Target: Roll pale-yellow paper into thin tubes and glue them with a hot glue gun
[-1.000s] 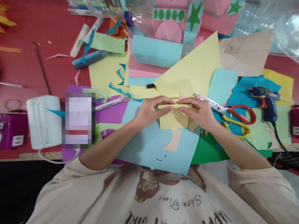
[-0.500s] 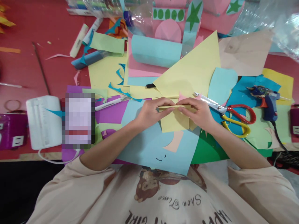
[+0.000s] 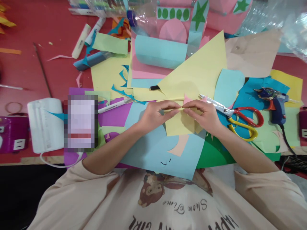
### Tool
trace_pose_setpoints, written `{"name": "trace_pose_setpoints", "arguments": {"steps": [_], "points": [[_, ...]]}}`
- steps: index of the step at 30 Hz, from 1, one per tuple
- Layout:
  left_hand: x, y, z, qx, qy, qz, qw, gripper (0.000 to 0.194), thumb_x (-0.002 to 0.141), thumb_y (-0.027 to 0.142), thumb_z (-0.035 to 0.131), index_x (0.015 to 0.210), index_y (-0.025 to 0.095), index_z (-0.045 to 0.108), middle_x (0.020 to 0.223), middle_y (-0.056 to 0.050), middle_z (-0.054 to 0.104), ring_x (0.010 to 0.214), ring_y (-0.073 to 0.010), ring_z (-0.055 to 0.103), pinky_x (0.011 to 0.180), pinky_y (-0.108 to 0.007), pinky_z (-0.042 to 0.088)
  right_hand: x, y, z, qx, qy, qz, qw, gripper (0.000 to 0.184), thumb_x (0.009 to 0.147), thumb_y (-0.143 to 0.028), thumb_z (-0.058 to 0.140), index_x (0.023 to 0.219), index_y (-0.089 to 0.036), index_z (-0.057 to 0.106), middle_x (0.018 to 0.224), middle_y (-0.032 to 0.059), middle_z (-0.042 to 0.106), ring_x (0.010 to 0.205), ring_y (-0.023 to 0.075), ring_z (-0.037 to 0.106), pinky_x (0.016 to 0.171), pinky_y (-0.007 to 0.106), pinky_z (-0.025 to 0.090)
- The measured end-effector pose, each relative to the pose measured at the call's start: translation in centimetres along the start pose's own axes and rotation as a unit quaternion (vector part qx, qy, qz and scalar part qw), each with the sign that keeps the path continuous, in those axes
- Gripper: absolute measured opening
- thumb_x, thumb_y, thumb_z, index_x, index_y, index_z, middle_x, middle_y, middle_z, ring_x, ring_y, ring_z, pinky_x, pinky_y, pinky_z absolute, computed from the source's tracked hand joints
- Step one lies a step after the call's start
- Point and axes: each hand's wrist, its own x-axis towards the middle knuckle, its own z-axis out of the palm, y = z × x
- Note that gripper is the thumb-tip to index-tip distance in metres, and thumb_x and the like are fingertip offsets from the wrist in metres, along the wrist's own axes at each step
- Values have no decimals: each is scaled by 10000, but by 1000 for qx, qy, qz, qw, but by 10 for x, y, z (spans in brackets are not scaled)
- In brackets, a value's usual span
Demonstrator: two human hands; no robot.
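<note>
Above the blue sheet, my left hand and my right hand meet fingertip to fingertip. Both pinch a narrow yellow paper, seen nearly edge-on, between thumbs and fingers. The fingers cover most of it. Directly below lies a squarish yellow paper piece; I cannot tell whether it joins the held one. Scissors with one red and one yellow handle rest right of my right hand, blades pointing toward it. A white marker lies left of my left hand.
At the left are a phone and a cabled white device. A blue glue gun lies at the right. Beyond my hands are a large yellow sheet, a light-blue paper roll, blue scraps and clear plastic.
My fingertips have drawn slightly closer together on the yellow paper, and its edge shows less between them. Everything else stays nearly the same.
</note>
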Motion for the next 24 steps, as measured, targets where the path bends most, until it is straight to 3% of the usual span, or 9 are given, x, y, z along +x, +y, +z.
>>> {"name": "trace_pose_setpoints", "arguments": {"steps": [9,20,24], "points": [[-1,-2,1,32,5,0,999,327,849,496,592,872,201,732,846,-38,757,771,-129,702,659,-182,533,-1,4,1,16,-12,-2,1000,153,829,-342,643,867,-202,691,862,41,731,773,153,673,721,299,563],[-2,0,1,7,2,11,1000,256,862,426,601,842,206,732,827,-12,760,755,-115,701,618,-161,519,-2,0,1,21,-2,-7,1000,97,830,-287,640,810,-207,692,790,19,719,687,129,634,654,276,525],[-1,1,-1,-5,-1,-18,1000,314,832,482,617,865,195,740,863,-30,763,777,-130,704,689,-189,551,-1,-1,0,16,13,8,1000,105,823,-296,639,798,-211,695,782,16,709,675,132,618,647,282,505]]}}
